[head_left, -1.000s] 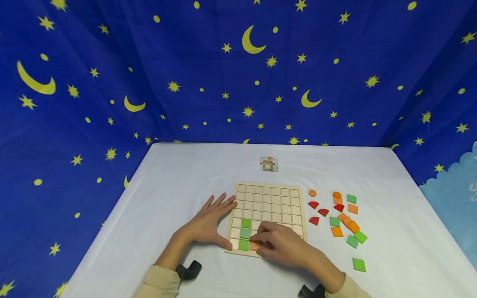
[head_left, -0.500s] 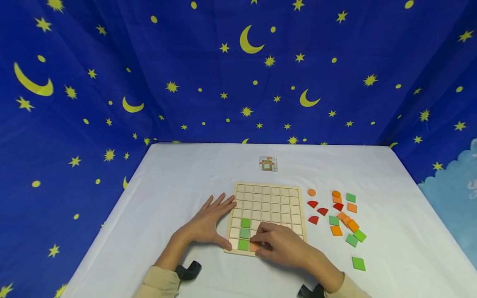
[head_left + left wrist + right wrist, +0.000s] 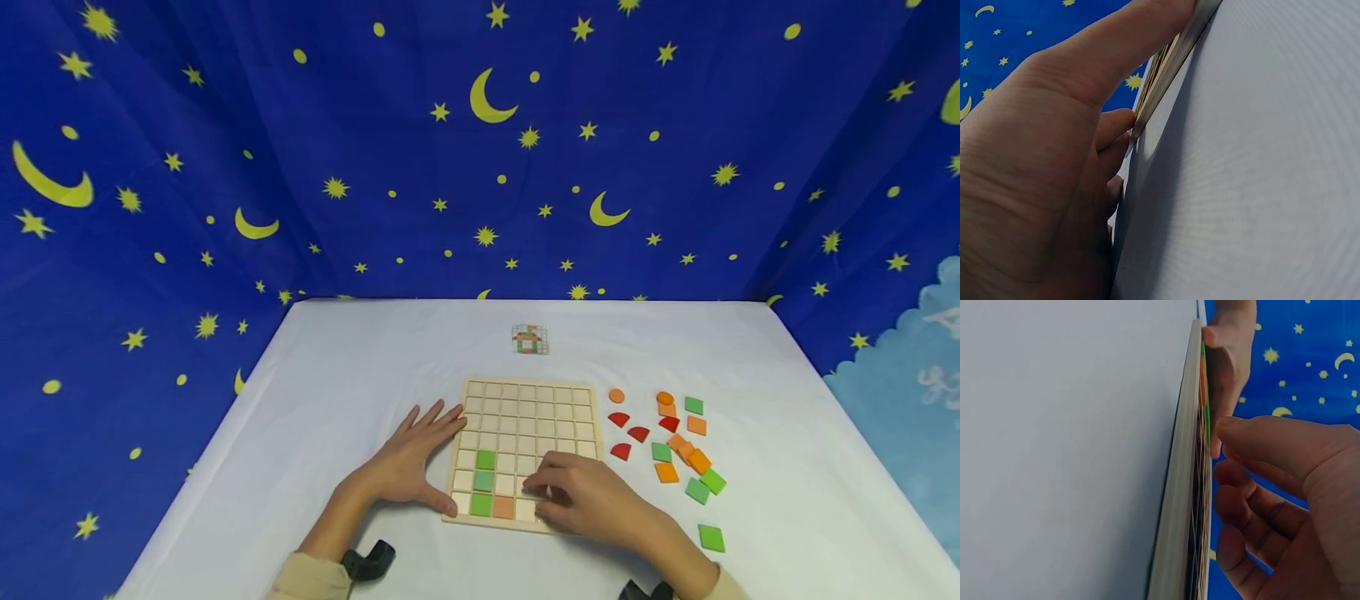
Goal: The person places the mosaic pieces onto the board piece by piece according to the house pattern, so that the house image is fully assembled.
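Note:
A wooden grid board (image 3: 527, 408) lies on the table. Three green tiles (image 3: 483, 481) form a column near its left side, and one orange tile (image 3: 503, 507) sits in the bottom row beside the lowest green one. My left hand (image 3: 408, 458) rests at the board's left edge with fingers spread and its thumb at the near corner; the left wrist view shows the thumb (image 3: 1129, 44) touching the rim. Over the lower right part of the board hovers my right hand (image 3: 588, 496), fingers loosely bent. Nothing shows between its fingertips in the right wrist view.
Right of the board lie loose pieces: several green squares (image 3: 712, 537), orange squares (image 3: 666, 472), red quarter-circles (image 3: 638, 434) and orange discs (image 3: 617, 396). Behind the board is a small pattern card (image 3: 530, 339). A blue star-print cloth (image 3: 420, 150) hangs behind the table.
My right hand has let go of the orange tile and moved a little to the right, leaving that tile in its cell. The left hand has stayed at the board's edge.

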A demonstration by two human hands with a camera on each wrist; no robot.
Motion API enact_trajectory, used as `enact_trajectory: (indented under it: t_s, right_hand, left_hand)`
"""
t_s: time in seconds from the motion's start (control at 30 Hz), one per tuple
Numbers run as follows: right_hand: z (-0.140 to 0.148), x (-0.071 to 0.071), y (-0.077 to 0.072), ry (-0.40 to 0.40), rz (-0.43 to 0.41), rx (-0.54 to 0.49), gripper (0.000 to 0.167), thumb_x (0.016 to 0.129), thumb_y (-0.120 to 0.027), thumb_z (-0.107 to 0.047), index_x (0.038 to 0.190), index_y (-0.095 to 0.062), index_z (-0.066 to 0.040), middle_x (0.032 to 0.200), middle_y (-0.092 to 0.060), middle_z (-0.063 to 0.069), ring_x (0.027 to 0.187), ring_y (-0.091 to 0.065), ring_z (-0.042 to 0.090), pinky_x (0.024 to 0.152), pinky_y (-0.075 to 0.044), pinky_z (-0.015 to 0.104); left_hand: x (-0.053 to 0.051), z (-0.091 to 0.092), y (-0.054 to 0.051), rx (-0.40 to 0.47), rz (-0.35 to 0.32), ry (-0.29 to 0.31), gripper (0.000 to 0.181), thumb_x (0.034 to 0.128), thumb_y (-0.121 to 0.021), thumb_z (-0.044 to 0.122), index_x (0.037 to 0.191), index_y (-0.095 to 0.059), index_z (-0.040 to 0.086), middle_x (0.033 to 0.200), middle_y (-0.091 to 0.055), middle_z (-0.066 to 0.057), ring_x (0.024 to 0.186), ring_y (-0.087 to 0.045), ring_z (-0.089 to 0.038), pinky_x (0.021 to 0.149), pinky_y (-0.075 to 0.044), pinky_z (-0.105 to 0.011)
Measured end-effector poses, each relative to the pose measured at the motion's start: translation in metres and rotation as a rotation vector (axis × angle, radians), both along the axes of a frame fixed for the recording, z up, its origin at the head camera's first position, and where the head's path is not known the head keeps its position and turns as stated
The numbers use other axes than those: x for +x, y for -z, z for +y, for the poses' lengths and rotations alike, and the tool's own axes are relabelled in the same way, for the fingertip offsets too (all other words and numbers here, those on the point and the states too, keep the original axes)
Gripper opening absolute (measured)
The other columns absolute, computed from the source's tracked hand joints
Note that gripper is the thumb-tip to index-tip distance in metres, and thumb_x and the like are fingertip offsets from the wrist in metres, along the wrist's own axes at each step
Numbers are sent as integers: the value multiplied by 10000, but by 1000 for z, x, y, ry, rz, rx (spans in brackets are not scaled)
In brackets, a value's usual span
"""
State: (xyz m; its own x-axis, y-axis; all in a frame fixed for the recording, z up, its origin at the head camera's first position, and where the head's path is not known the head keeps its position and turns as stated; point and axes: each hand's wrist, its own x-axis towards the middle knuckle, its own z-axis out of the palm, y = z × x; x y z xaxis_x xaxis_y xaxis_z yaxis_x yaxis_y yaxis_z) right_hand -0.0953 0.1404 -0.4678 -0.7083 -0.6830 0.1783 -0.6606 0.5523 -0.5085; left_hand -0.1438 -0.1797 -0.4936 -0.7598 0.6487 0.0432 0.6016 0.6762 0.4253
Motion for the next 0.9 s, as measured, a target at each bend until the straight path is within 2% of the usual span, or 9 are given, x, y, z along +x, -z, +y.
enact_trajectory:
  t_s: [0.33,0.57,0.9]
  right_hand:
    - [28,4,1,102,-49,36,219,852,-726,-259,1071,-725,-252,902,-571,-186,706,-503,-15,608,-444,177]
    - [41,4,1,147,-38,42,229,851,-733,-255,1079,-723,-269,899,-564,-195,727,-508,-10,610,-440,179]
    - [69,9,1,258,-17,57,239,831,-756,-236,1059,-717,-294,896,-557,-213,759,-513,14,617,-434,185]
  left_hand:
    - [1,-1,0,-5,-2,1,1278,517,-695,822,1525,-287,149,1600,-142,7,1454,-58,-277,1148,2,-520]
    - [5,-7,-1,9,-19,-25,1286,505,-714,809,1523,-291,148,1598,-146,22,1454,-56,-264,1149,16,-505]
    - [2,-1,2,-2,-1,-9,1281,519,-688,829,1530,-274,160,1601,-135,28,1455,-57,-263,1152,15,-493]
